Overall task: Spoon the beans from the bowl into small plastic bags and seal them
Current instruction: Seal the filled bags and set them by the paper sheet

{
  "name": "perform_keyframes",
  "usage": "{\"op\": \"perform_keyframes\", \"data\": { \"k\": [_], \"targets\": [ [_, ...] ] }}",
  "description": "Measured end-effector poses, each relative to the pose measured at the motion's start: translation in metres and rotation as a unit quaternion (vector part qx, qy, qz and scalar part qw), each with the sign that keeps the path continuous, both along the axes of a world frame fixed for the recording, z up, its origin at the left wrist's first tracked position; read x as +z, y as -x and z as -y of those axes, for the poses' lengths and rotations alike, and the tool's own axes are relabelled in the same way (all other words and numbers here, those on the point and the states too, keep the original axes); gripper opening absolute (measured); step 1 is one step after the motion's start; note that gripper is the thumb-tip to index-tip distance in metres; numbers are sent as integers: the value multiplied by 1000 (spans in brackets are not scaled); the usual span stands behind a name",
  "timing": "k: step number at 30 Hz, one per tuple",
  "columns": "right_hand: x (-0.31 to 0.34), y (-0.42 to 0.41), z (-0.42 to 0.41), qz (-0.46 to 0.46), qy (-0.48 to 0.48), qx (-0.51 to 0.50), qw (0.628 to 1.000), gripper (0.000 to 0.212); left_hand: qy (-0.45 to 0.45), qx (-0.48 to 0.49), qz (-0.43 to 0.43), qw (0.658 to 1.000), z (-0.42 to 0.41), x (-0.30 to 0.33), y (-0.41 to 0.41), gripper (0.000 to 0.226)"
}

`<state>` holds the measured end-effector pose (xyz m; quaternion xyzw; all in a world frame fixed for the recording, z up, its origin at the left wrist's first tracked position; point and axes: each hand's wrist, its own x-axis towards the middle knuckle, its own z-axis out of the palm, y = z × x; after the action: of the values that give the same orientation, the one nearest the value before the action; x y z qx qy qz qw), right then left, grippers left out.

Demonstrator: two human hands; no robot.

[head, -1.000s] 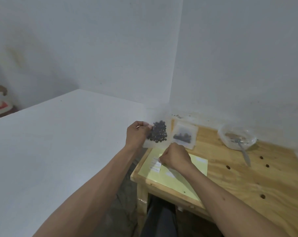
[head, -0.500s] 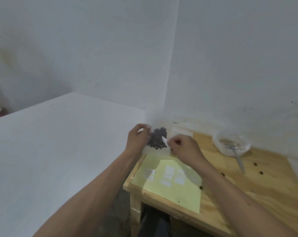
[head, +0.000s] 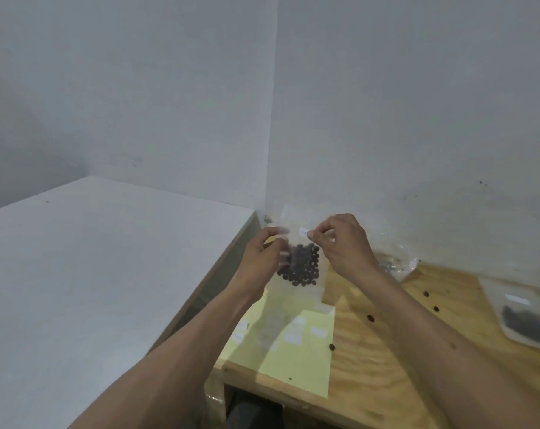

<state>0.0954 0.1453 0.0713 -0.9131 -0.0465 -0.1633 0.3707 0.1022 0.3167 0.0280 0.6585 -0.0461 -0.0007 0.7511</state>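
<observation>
No writing can be read anywhere. A small white label (head: pixel 303 232) sits near the top of the clear bag (head: pixel 296 286) held up in the hands, and any marks on it are too blurred to make out. Several white labels (head: pixel 319 332) lie on the yellow sheet (head: pixel 296 363) on the tabletop; another label (head: pixel 517 300) is on a bag (head: pixel 524 311) at the right. All are illegible.

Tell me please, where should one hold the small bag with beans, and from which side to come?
Grip the small bag by its flat top strip, coming from both sides, as the left hand and right hand do now. The beans have sunk into the lower part, so the bag hangs upright, and the thin, empty top probably pinches easily between the fingers without squeezing the contents.
</observation>
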Motion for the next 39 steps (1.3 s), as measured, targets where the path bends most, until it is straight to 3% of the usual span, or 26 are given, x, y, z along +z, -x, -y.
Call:
{"op": "perform_keyframes", "data": {
  "k": [17, 24, 29, 31, 35, 37, 39],
  "targets": [
    [0, 8, 25, -43, 119, -82, 989, 28, -15, -9, 4, 1000, 30, -2, -2, 17],
    [-3, 13, 23, -27, 136, -94, 986, 29, -35, -21, 5, 999, 37, 0, -1, 32],
    [-6, 14, 23, -5, 126, -99, 987, 26, -15, -14, -15, 1000, 43, 1, -4, 30],
    [-10, 13, 25, 12, 73, -107, 991, 29, -18, -18, -18, 1000, 43, -1, -5, 27],
    [-14, 14, 31, -53, -202, -95, 973, 71, 4, -40, -6, 999, 43, 1, -5, 25],
    [-16, 11, 33, -88, -279, -61, 954, 64, 4, -57, 0, 998, 43, 2, -5, 26],
    [-18, 10, 34, -76, -301, -50, 949, 37, -3, -66, 1, 998, 45, 2, -4, 26]
  ]
}}
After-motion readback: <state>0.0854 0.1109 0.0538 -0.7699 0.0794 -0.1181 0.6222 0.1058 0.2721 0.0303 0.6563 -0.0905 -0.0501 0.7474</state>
